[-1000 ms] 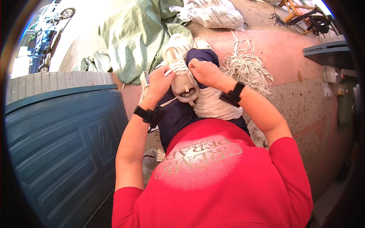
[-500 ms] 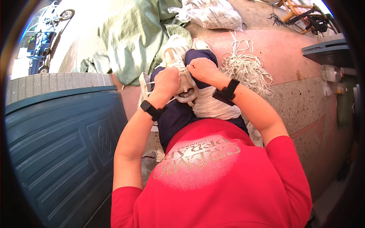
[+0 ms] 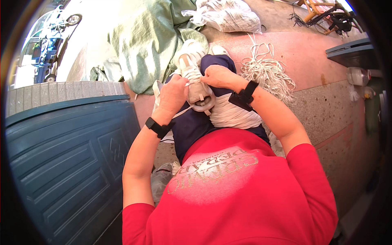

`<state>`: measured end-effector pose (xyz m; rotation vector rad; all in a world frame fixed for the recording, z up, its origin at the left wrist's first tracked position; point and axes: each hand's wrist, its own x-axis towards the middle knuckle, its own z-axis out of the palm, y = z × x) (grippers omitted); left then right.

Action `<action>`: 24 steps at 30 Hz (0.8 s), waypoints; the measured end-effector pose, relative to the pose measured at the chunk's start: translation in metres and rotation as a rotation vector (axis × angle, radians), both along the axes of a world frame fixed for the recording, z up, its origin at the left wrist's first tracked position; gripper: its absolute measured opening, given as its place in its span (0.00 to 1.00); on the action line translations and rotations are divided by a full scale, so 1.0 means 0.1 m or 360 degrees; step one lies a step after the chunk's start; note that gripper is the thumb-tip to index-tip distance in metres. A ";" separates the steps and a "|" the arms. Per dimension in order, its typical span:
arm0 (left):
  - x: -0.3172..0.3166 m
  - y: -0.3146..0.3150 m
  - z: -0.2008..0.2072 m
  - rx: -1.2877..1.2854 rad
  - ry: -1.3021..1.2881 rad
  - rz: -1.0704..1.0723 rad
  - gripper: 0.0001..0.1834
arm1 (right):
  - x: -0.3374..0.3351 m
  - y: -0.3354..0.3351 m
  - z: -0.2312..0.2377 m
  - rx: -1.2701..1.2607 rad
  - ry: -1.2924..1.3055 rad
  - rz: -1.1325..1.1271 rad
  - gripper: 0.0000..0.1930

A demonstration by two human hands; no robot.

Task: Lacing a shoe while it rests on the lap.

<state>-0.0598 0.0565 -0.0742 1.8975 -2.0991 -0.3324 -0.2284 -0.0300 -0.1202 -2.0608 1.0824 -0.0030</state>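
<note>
Beige shoe (image 3: 198, 90): one, between the two hands and over the left thigh; its toe points away from the body, its opening faces the body, where a loop is standing.
Left hand (image 3: 173, 92): its grip is closed on a white lace (image 3: 187, 84), of which a short piece comes out at the fingertips.
Right hand (image 3: 218, 76): fingers bent, at the right side of the shoe; whether its grip holds something, I cannot tell.
Wristbands: two, black, one on the left wrist (image 3: 157, 127) and one on the right.
White bag (image 3: 230, 16): one, on the floor at the far side, full of something whitish which I cannot identify.
Clear bag (image 3: 160, 179): one, at the left of the red shirt (image 3: 216, 192); its content is not clear to see.
Clear jar (image 3: 356, 76): one, at the right edge; its content is too small to tell.
Loose laces (image 3: 269, 75): one heap on the pink floor (image 3: 314, 65), too many strands for counting.
Lace bundle (image 3: 230, 112): one, pale, over the right thigh.
Green sheet (image 3: 141, 45): one, in folds, beyond the blue door (image 3: 65, 163).
</note>
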 end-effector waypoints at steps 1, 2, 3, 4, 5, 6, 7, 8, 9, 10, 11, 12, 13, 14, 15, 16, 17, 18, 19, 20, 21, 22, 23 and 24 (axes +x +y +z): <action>-0.03 0.00 -0.01 0.0141 -0.0107 -0.0084 0.06 | 0.00 -0.01 -0.02 -0.0012 -0.0031 -0.0007 0.22; -0.06 -0.02 -0.02 0.0146 -0.0204 -0.0148 0.05 | -0.01 -0.01 -0.03 -0.0026 -0.0056 -0.0023 0.22; -0.08 -0.05 -0.04 0.0117 -0.0200 -0.0149 0.05 | -0.02 -0.01 -0.04 -0.0025 -0.0057 -0.0017 0.22; -0.10 -0.07 -0.05 0.0125 -0.0356 -0.0243 0.05 | -0.03 -0.02 -0.04 -0.0015 -0.0061 -0.0028 0.22; -0.11 -0.10 -0.05 0.0122 -0.0504 -0.0336 0.05 | -0.04 -0.02 -0.04 -0.0006 -0.0063 -0.0044 0.22; -0.13 -0.11 -0.06 0.0127 -0.0508 -0.0336 0.05 | -0.05 -0.02 -0.03 -0.0010 -0.0062 -0.0038 0.22; -0.15 -0.11 -0.06 0.0085 -0.0606 -0.0434 0.04 | -0.06 -0.01 -0.02 -0.0007 -0.0071 -0.0040 0.22; -0.18 -0.11 -0.06 0.0025 -0.0711 -0.0514 0.03 | -0.06 -0.01 -0.01 -0.0017 -0.0085 -0.0052 0.22; -0.22 -0.10 -0.06 0.0039 -0.0709 -0.0532 0.03 | -0.06 -0.01 0.00 -0.0008 -0.0086 -0.0044 0.22; -0.26 -0.10 -0.07 0.0080 -0.0778 -0.0522 0.03 | -0.05 -0.01 0.02 -0.0007 -0.0114 -0.0048 0.23; -0.30 -0.09 -0.07 0.0118 -0.0833 -0.0520 0.03 | -0.04 0.00 0.03 0.0003 -0.0109 -0.0058 0.23; -0.31 -0.11 -0.08 0.0146 -0.0825 -0.0522 0.03 | -0.03 0.00 0.04 -0.0005 -0.0142 -0.0053 0.23; -0.31 -0.12 -0.09 0.0129 -0.0857 -0.0496 0.03 | -0.03 0.00 0.05 0.0054 -0.0054 -0.0025 0.22; -0.29 -0.13 -0.10 0.0100 -0.0791 -0.0551 0.03 | -0.03 0.00 0.07 0.0094 0.0006 -0.0010 0.21; -0.25 -0.14 -0.11 0.0044 -0.0724 -0.0603 0.04 | -0.02 0.00 0.07 0.0104 0.0030 -0.0002 0.21; -0.20 -0.14 -0.12 -0.0021 -0.0682 -0.0554 0.05 | -0.03 0.00 0.08 0.0112 0.0058 -0.0020 0.21; -0.12 -0.14 -0.12 -0.0022 -0.0686 -0.0546 0.05 | -0.04 0.01 0.08 0.0124 0.0099 -0.0038 0.21; -0.03 -0.12 -0.12 -0.0060 -0.0568 -0.0405 0.06 | -0.05 0.00 0.09 0.0095 0.0106 -0.0019 0.20; 0.05 -0.10 -0.12 -0.0124 -0.0443 -0.0249 0.06 | -0.06 0.00 0.09 0.0108 0.0062 -0.0015 0.20; 0.10 -0.07 -0.14 -0.0086 -0.0286 -0.0090 0.07 | -0.07 0.00 0.09 0.0126 0.0059 -0.0015 0.20; 0.14 -0.06 -0.15 -0.0126 -0.0276 -0.0110 0.07 | -0.07 0.00 0.09 0.0142 0.0068 -0.0013 0.19; 0.18 -0.04 -0.15 -0.0068 0.0042 0.0022 0.08 | -0.07 0.00 0.09 0.0148 0.0052 -0.0007 0.19; 0.20 -0.03 -0.15 0.0058 0.0353 0.0157 0.09 | -0.07 -0.01 0.08 0.0183 0.0055 -0.0016 0.19; 0.23 -0.04 -0.15 0.0101 0.0550 0.0315 0.12 | -0.06 -0.01 0.08 0.0216 0.0059 -0.0026 0.19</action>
